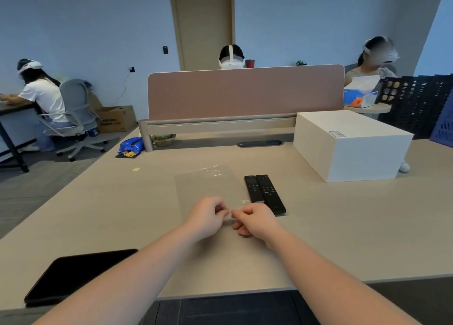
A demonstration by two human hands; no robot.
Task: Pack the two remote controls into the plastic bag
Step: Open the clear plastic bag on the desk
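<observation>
A clear plastic bag (208, 188) lies flat on the beige table (343, 226), its near edge at my hands. Two black remote controls lie side by side just right of the bag: the shorter one (254, 188) on the left and the longer one (270, 193) on the right. My left hand (208, 217) and my right hand (255, 220) meet at the bag's near edge, fingers curled and pinching the thin plastic. The right hand covers the near end of the shorter remote.
A white box (350, 144) stands at the right rear of the table. A black tablet (73, 273) lies at the near left edge. A pink divider screen (245, 92) closes the far side, with a blue packet (131, 147) near its left post. People sit beyond.
</observation>
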